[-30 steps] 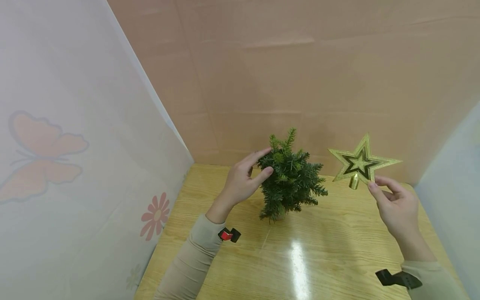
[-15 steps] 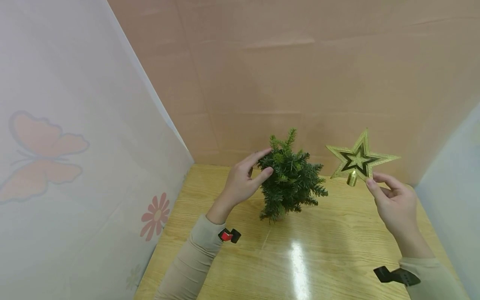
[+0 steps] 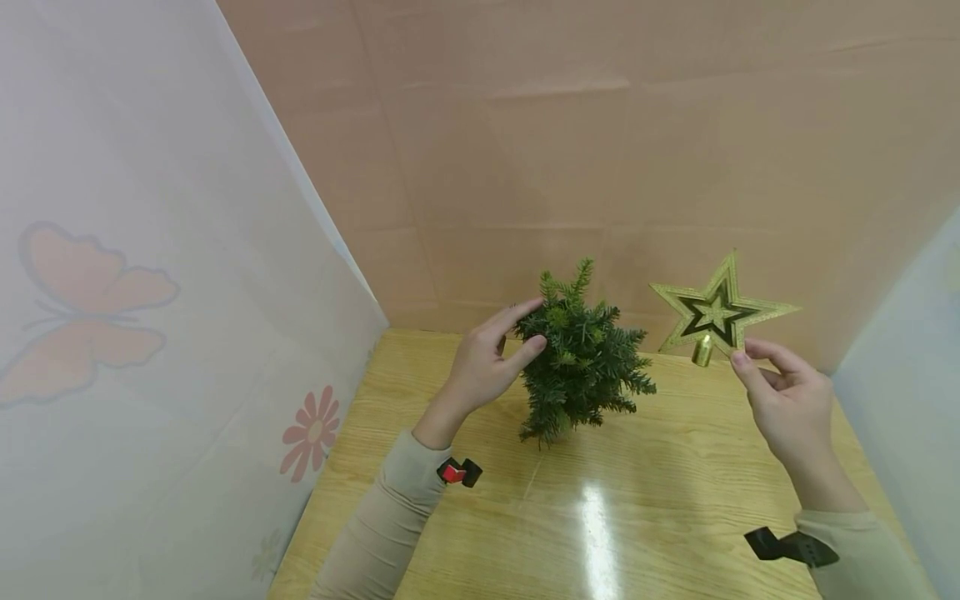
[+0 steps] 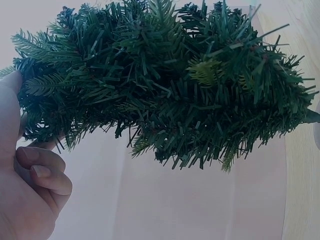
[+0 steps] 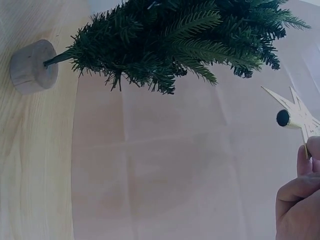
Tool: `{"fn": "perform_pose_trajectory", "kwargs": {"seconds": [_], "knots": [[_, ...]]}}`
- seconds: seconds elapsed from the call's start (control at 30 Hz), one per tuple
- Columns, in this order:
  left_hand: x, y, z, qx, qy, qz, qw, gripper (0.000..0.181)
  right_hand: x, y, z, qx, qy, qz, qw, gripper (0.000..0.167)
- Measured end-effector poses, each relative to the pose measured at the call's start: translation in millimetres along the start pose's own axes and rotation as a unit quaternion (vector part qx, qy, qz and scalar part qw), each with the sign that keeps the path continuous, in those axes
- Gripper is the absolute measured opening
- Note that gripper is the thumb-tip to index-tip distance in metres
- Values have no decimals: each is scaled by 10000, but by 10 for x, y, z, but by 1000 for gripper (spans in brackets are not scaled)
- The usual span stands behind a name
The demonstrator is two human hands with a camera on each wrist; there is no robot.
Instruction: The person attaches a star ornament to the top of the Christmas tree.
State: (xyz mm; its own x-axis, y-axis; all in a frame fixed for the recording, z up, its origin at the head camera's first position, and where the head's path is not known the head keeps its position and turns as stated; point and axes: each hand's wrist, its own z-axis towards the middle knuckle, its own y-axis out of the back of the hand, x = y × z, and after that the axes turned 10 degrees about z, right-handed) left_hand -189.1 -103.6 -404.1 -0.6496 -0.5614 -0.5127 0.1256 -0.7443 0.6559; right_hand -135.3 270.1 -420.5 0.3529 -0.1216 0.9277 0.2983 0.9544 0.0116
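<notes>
A small green artificial tree [image 3: 581, 362] stands upright on the table; its round wooden base [image 5: 27, 72] shows in the right wrist view. My left hand [image 3: 480, 367] holds the upper left of the tree between thumb and forefinger, the other fingers curled beside the branches [image 4: 165, 80] in the left wrist view. To the right of the tree, my right hand [image 3: 797, 408] pinches the lower right point of a gold star [image 3: 717, 315]. The star is raised, apart from the tree, and its hollow tube [image 5: 284, 118] points downward.
A light wooden table [image 3: 495, 517] lies under the tree. Behind it rises a brownish-pink covered wall [image 3: 510, 167]. A pale wall with butterfly and flower pictures [image 3: 225, 275] stands at the left, and another pale wall [image 3: 907, 350] at the right.
My right hand has moved slightly up and left with the star, which has tilted a little. My left hand and the tree have hardly moved.
</notes>
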Motion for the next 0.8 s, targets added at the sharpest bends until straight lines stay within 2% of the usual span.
{"fn": "perform_pose_trajectory", "kwargs": {"seconds": [0.33,0.7,0.8], "knots": [[2,-2,2,1,0,10,10000,66,82,-68,63,41,38,-104,9999,20],[7,-5,0,-7,-11,63,10000,68,160,-173,124,109,58,545,9984,19],[9,-8,-1,-3,5,74,10000,68,185,-202,140,106,138,467,9988,18]]}}
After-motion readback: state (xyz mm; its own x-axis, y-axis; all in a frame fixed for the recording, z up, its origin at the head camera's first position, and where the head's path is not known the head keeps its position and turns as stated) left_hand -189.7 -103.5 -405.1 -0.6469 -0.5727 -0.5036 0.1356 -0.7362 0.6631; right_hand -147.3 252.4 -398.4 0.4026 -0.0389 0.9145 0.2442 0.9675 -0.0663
